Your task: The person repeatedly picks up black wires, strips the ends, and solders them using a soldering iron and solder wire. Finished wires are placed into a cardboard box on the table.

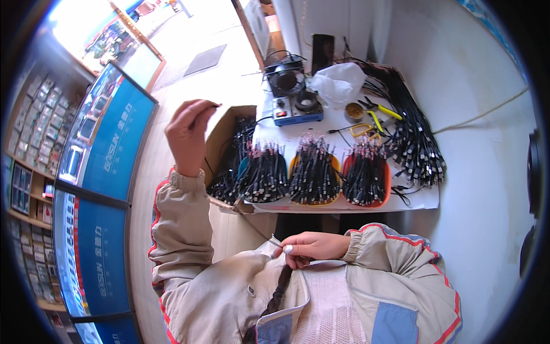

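My left hand (192, 129) is raised beside the cardboard box, its fingertips pinched around a tiny dark piece that I cannot make out. In front of my chest, my right hand (315, 246) is closed, with a thin pale pointed piece (275, 241) sticking out at its fingertips. A small white spot shows at the thumb; I cannot tell what it is. Just below the right hand a dark braid (281, 286) hangs against the jacket. Short black cables with metal plugs stand packed in a teal tub (243, 167), a yellow tub (336, 166) and a red tub (388, 180).
An open cardboard box (220, 129) of black cables adjoins the white table (421, 200). Behind the tubs are a blue-fronted control box (298, 117), a small black fan (285, 77), a plastic bag (338, 83), yellow-handled pliers (389, 112) and a cable heap (418, 137). Blue display counters (114, 137) line the left.
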Motion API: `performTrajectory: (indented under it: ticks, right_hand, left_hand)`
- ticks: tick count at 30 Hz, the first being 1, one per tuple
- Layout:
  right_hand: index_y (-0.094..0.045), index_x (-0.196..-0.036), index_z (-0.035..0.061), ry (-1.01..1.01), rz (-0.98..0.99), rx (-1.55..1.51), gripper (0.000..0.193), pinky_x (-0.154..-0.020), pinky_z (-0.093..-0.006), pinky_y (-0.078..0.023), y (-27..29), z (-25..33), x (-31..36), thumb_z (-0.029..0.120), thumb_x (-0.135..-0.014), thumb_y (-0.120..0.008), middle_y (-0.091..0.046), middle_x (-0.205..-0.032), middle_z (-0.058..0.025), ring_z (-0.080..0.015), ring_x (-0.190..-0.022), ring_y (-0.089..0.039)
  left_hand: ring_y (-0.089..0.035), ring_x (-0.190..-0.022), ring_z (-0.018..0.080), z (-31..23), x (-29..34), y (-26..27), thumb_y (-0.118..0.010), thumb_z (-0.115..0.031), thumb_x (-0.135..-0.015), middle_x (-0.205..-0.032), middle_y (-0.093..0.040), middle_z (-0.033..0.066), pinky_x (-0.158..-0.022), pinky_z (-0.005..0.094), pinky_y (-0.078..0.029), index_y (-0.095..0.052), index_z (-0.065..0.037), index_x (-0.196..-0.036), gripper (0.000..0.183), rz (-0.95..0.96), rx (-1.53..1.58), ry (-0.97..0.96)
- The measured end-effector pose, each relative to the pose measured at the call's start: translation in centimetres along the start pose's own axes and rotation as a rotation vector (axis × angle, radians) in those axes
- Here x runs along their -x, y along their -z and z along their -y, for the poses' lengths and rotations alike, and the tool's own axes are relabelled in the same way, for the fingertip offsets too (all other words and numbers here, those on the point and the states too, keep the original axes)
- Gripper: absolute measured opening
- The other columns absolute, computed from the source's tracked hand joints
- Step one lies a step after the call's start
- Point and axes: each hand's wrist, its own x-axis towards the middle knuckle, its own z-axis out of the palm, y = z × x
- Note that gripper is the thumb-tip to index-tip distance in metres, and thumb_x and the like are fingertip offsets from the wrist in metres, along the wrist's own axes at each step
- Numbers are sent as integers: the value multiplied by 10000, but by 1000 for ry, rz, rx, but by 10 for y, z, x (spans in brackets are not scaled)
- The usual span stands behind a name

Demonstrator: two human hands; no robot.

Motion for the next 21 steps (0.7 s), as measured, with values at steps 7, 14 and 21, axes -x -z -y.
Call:
performTrajectory:
  ticks: [7, 14, 21]
  right_hand:
    - [-504, -1279, 25, -258, -306, 300, 358, -682, -265, -491, 23, -76, -23, 246, -1009, -427, -634, -887, -55, -109, -760, -589]
    - [-564, -1217, 39, -230, -320, 206, 290, -750, -256, -496, 44, -91, 14, 155, -984, -437, -640, -897, -59, -111, -808, -601]
    - [-578, -1192, 16, -260, -400, 157, 288, -806, -268, -491, 54, -92, 33, 195, -990, -479, -639, -964, -64, -116, -874, -591]
  left_hand:
    - [-464, -595, 30, 35, -18, 91, -686, -21, -849, -747, -637, 12, -509, 159, -337, -698, 27, -999, 158, -436, 443, 148]
    - [-476, -574, 46, 96, 0, 57, -700, -7, -840, -749, -638, 22, -498, 168, -342, -696, 32, -1017, 181, -393, 447, 307]
    - [-509, -533, 60, 191, 11, -15, -718, -65, -843, -683, -644, 39, -464, 191, -370, -704, 51, -978, 178, -242, 265, 489]
